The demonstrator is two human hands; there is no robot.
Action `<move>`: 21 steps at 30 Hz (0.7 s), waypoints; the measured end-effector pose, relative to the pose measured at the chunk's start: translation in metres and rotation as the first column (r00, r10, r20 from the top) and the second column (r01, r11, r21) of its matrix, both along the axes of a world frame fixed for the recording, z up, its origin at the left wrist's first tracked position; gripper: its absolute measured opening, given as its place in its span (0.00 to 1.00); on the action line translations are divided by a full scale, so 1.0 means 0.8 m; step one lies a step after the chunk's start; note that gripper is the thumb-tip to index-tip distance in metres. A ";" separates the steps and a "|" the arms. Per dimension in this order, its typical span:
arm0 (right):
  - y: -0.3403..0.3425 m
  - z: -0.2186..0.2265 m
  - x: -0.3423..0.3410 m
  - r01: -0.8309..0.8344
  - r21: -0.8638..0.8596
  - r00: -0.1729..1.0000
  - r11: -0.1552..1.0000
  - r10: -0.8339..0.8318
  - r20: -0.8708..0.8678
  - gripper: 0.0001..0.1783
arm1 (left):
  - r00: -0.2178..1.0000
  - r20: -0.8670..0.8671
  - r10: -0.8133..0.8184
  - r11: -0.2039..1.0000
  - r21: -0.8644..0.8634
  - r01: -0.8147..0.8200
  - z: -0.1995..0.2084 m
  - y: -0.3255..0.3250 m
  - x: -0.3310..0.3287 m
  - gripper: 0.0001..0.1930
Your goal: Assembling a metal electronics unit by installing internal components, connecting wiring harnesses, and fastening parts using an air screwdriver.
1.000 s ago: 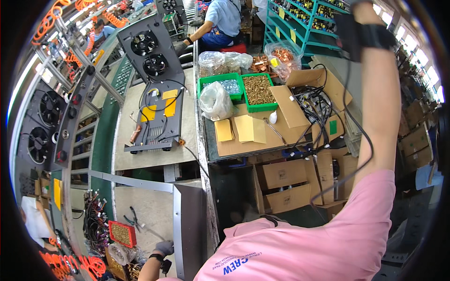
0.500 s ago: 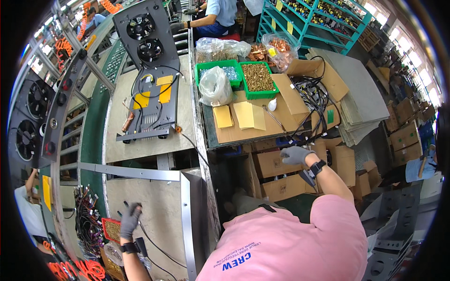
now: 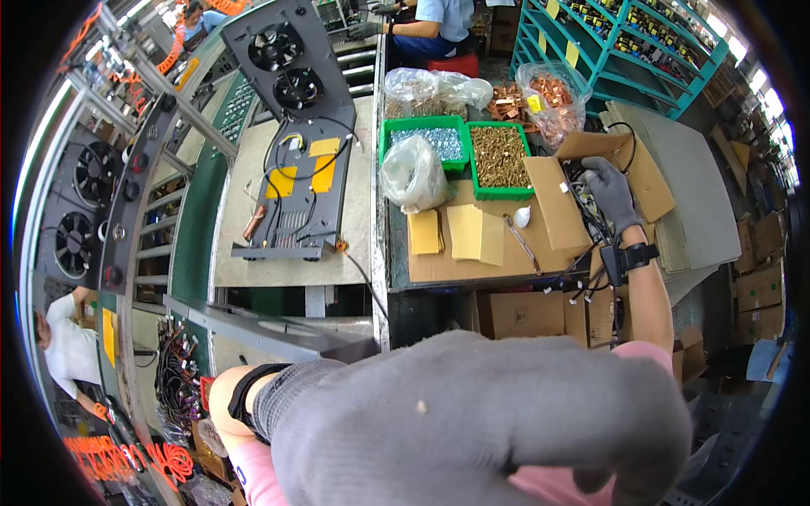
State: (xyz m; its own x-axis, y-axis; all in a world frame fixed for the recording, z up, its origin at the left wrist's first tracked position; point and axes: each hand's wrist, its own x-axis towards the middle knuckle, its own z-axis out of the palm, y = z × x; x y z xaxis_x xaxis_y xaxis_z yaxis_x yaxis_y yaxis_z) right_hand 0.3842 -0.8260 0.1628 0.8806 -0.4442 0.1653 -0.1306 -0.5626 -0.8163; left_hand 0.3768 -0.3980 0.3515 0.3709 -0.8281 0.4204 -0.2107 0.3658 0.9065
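My left hand, in a grey glove, is very close to the head camera and fills the lower middle. Its fingers bend at the right, partly cut off by the lower edge, and whatever may be in them is hidden. On the right, my gloved right hand reaches into an opened carton on the bench. Its fingers curl down over a bundle of black cables with white plugs, some hanging over the carton's near side. The fingertips are partly hidden among them.
Green bins of silvery and brass small parts stand behind yellow cards and a metal tool. A dark panel with two fans stands on the line at left. Grey sheets lie stacked right of the carton.
My right hand has moved up and forward from the bench's front edge into the carton of cables. My left hand has come from the lower-left work surface up close to the camera.
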 end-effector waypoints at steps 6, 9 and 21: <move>-0.058 -0.007 -0.010 0.117 -0.092 0.993 0.989 -0.116 0.015 0.14 | 0.989 0.143 -0.045 0.998 0.052 0.038 0.006 -0.040 0.042 0.14; -0.099 -0.006 -0.019 0.159 0.052 0.974 0.986 -0.149 -0.169 0.14 | 0.973 0.228 -0.017 0.998 0.057 0.005 0.013 -0.050 0.063 0.13; -0.136 -0.117 0.031 -0.032 -0.480 0.738 0.877 -0.303 -0.603 0.18 | 0.972 -0.234 0.031 0.856 0.509 0.096 -0.166 -0.157 0.141 0.12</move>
